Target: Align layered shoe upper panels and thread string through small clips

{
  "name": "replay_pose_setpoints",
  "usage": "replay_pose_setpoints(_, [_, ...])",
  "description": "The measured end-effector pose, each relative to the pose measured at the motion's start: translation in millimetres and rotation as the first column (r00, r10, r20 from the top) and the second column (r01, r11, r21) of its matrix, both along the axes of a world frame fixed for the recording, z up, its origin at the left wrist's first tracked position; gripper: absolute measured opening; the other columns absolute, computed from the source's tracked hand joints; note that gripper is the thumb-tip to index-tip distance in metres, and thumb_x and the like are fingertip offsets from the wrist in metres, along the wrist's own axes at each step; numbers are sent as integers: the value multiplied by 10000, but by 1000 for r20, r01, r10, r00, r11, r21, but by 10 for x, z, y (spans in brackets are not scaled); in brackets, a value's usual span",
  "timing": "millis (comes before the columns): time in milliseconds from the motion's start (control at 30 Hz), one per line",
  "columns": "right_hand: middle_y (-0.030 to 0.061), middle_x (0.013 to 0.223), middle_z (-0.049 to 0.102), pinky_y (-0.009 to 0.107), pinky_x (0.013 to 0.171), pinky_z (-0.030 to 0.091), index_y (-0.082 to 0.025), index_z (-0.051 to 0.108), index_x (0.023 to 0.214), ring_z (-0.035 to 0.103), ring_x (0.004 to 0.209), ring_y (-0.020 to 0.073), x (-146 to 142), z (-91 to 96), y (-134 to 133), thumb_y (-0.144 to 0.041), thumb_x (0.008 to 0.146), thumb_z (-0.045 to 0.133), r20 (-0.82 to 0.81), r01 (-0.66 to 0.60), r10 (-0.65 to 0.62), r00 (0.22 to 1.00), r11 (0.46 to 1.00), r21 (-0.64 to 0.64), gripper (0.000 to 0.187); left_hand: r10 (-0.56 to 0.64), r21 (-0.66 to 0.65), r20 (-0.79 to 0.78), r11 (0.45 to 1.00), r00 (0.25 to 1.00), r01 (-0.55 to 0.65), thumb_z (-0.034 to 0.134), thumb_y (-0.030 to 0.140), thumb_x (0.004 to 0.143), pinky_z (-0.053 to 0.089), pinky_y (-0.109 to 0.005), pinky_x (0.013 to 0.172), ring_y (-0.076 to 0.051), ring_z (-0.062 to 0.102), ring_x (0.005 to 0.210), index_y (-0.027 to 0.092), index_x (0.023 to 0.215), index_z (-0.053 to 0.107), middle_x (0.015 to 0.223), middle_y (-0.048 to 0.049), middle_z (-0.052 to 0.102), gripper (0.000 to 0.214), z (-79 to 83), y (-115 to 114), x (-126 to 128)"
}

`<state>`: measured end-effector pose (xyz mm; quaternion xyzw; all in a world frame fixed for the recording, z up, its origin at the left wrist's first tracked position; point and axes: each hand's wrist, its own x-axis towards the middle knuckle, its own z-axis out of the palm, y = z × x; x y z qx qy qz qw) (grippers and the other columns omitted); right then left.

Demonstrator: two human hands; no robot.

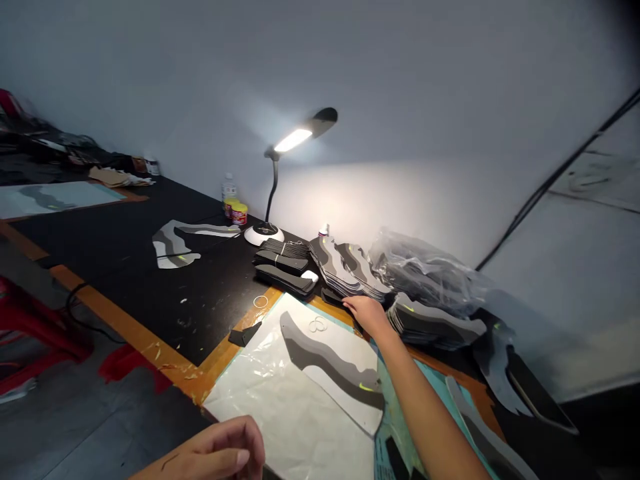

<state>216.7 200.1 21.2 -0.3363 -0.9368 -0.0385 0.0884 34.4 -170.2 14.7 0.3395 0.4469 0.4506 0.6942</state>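
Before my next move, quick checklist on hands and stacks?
1. Right hand touching stack: cannot tell from this angle.
2. Left hand holding nothing: ok, nothing shows in it.
3. Grey piece flat on plastic sheet: ok.
4. Sheet edge free of scraps: not ok, a dark scrap lies beside it.
5. Lamp lit: ok.

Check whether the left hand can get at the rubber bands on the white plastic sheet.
Probably yes. The left hand hovers by the near edge of the white plastic sheet, and the rubber bands lie on that sheet. The way looks free: the grey cutout lies to their right, and the right forearm is further right.
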Motion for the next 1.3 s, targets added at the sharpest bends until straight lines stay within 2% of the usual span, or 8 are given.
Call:
replay_pose_setpoints(200, [83, 1042, 797, 268, 755, 456, -178, 750, 1115, 731, 888, 199, -59, 150, -228, -107, 964, 528, -112, -35, 67, 991, 965, 261, 277, 48, 127, -115, 991, 992, -34, 745, 488, 853, 457, -258, 718, -142, 605, 753, 160, 876, 684, 842, -39, 680, 335, 167, 281, -247])
replay_pose_setpoints(333, [40, 969, 790, 284, 687, 411, -187, 717, 1080, 672, 754, 151, -72, 396, -865, -119, 993, 544, -209, -159, 358, 910, 768, 621, 205, 308, 101, -53, 948, 950, -302, 735, 567, 836, 538, -299, 703, -214, 689, 896, 204, 1178, 618, 1079, -100, 704, 512, 418, 812, -412])
replay_pose_setpoints(467, [48, 1054, 782, 304, 705, 419, -186, 682, 1155, 664, 784, 159, 27, 469, -1456, -71, 960, 560, -158, -248, 458, 875, 704, 666, 257, 226, 138, -96, 968, 969, -212, 818, 554, 760, 548, -281, 675, -173, 675, 818, 190, 1214, 601, 1018, -74, 677, 621, 503, 1279, -430])
replay_pose_setpoints(667, [106, 1255, 706, 404, 927, 515, -284, 602, 1286, 663, 1120, 289, 233, 242, -1625, -214, 923, 557, -406, -177, 202, 891, 979, 97, 372, 14, 248, -317, 966, 948, 68, 937, 520, 569, 493, -242, 564, -120, 588, 640, 147, 911, 686, 738, 5, 635, 564, 407, 1614, -401])
replay_pose_setpoints(733, [112, 1226, 700, 440, 934, 531, -282, 568, 1297, 657, 1123, 306, 276, 213, -1630, -319, 906, 591, -468, -171, 27, 883, 948, -269, 394, -41, 244, -366, 960, 930, 139, 953, 478, 554, 491, -244, 557, -124, 593, 623, 141, 870, 705, 721, -2, 654, 524, 442, 1677, -410])
replay_pose_setpoints(833, [66, 1068, 695, 372, 835, 541, -279, 554, 1288, 670, 976, 257, 305, 225, -1645, -477, 882, 642, -464, -207, -142, 874, 756, -621, 460, -113, 232, -435, 945, 893, 232, 960, 399, 567, 469, -229, 534, -118, 584, 602, 133, 808, 732, 710, -17, 682, 425, 550, 1769, -427])
replay_pose_setpoints(967, [4, 864, 615, 295, 730, 466, -241, 597, 1154, 597, 797, 183, 287, 179, -1564, -540, 915, 557, -558, -247, -290, 777, 676, -695, 386, -152, 196, -551, 932, 820, 304, 938, 388, 607, 481, -236, 535, -130, 592, 594, 134, 819, 747, 689, -15, 672, 382, 630, 1921, -452])
replay_pose_setpoints(1300, [3, 832, 704, 288, 753, 443, -221, 673, 825, 627, 806, 179, 302, -38, -1465, -384, 829, 671, -570, -132, -378, 729, 740, -659, 163, -183, 193, -697, 883, 693, 427, 821, 490, 745, 419, -210, 518, -119, 550, 577, 154, 877, 757, 689, -21, 662, 366, 264, 2033, -533])
